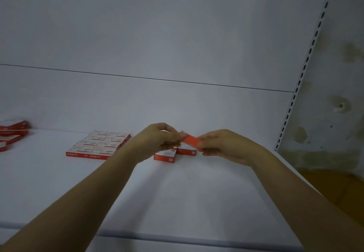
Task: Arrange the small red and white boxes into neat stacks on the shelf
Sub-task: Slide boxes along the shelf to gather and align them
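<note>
We hold a small flat red cardboard box (190, 140) in the air between both hands, just above the smooth white shelf board (177, 196). Our right hand (223, 146) pinches its right end with curled fingers. Our left hand (157, 140) curls around its left end, though blur softens that contact. The box shows a plain matte red face, oblong and tilted down to the right.

Directly under it, two more red-and-white oblong boxes (165, 156) lie flat on the shelf, side by side and touching, their white tops glossy.

To the left, well apart from them, a tidy block of eight red-and-white boxes (98, 145) lies flat in two columns of four, edges flush. At the far left edge, a loose heap of the same red-sided boxes (11, 132) lies overlapping at uneven angles.

Behind, the flat white back panel (157, 34) carries one thin dark seam. A white metal upright with punched slots (307, 64) runs along its right side, beside a blotchy, stained plaster wall (344, 70).
</note>
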